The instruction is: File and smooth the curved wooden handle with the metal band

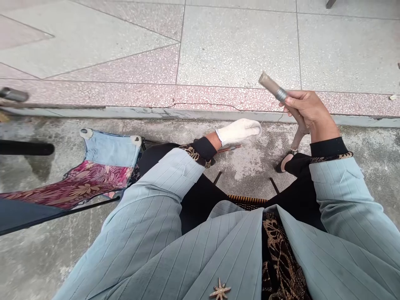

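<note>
My right hand [304, 110] is bare and wrapped round a brownish stick [268, 83], which points up and to the left. Grey wire [281, 95] is wound in tight turns round the stick just above my fingers. Below the hand, the stick's lower part [300, 135] slants down toward my shoe. My left hand [240, 130] wears a white knit glove, and its fingers are closed. A thin strand of wire shows at the gloved fingertips; how it lies inside the fist is hidden. Under that wrist, a thin reddish tool [229, 148] is partly visible.
A low step edge [140, 113] runs across in front, with terrazzo tiles [237, 46] above it. On the left stands a folding chair [112, 150] with denim and floral cloth. A dark bar [26, 148] juts in at the far left. Woven seat edging [246, 200] shows between my legs.
</note>
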Available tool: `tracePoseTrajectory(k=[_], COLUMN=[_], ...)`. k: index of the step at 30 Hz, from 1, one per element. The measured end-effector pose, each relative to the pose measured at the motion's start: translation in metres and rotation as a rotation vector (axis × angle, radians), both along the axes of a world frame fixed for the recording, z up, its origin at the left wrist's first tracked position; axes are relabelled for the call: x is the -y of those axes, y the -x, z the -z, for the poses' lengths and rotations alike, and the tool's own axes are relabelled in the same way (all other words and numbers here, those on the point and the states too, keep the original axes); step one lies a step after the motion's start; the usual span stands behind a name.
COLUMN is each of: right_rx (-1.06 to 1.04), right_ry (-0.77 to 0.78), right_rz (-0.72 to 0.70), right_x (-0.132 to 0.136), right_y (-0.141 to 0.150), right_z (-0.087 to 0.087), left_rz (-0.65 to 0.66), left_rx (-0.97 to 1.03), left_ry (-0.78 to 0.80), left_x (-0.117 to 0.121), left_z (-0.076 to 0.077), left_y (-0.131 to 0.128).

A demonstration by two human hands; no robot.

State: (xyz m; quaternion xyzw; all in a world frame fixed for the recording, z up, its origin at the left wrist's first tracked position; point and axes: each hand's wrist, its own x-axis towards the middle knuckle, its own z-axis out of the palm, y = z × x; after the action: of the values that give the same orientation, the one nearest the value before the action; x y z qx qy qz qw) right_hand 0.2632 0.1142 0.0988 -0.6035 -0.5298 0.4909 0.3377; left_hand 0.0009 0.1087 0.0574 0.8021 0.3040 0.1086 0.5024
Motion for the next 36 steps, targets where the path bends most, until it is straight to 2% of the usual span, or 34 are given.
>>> tracePoseTrajectory(k=[4, 8, 12, 15, 20, 22, 25, 28, 31, 33, 36], right_rx=[0.239, 0.424, 0.641, 0.756, 0.645, 0.572, 0.473, 0.366, 0.264, 0.205, 0.115], right_ry=[0.033, 0.060, 0.095, 0.168, 0.249, 0.270, 0.287, 0.295, 0.275, 0.218, 0.079], right_rz=[-0.044, -0.153, -0.297, -0.473, -0.867, -0.956, -1.013, -1.017, -0.929, -0.768, -0.403], right_x=[-0.003, -0.006, -0.008, -0.006, -0.001, 0.000, 0.002, 0.004, 0.006, 0.008, 0.009], right_y=[0.006, 0.006, 0.011, 0.018, 0.024, 0.026, 0.028, 0.028, 0.022, 0.017, 0.013], right_z=[0.007, 0.012, 0.018, 0.021, 0.022, 0.020, 0.017, 0.012, 0.004, -0.003, -0.009], left_rz=[0.054, 0.025, 0.013, 0.029, 0.069, 0.061, 0.041, 0.011, -0.001, -0.029, -0.091], left_rx=[-0.008, -0.026, -0.081, -0.139, -0.150, -0.151, -0.179, -0.177, -0.113, -0.052, -0.021], left_ry=[-0.070, -0.082, -0.113, -0.177, -0.319, -0.353, -0.353, -0.349, -0.309, -0.234, -0.120], left_x=[0.003, 0.004, 0.003, 0.000, -0.007, -0.011, -0.016, -0.021, -0.024, -0.023, -0.017], left_z=[-0.004, -0.006, -0.006, -0.006, -0.003, -0.002, -0.001, 0.003, 0.011, 0.017, 0.020], left_y=[0.000, 0.003, 0.004, 0.006, 0.010, 0.011, 0.013, 0.014, 0.013, 0.011, 0.005])
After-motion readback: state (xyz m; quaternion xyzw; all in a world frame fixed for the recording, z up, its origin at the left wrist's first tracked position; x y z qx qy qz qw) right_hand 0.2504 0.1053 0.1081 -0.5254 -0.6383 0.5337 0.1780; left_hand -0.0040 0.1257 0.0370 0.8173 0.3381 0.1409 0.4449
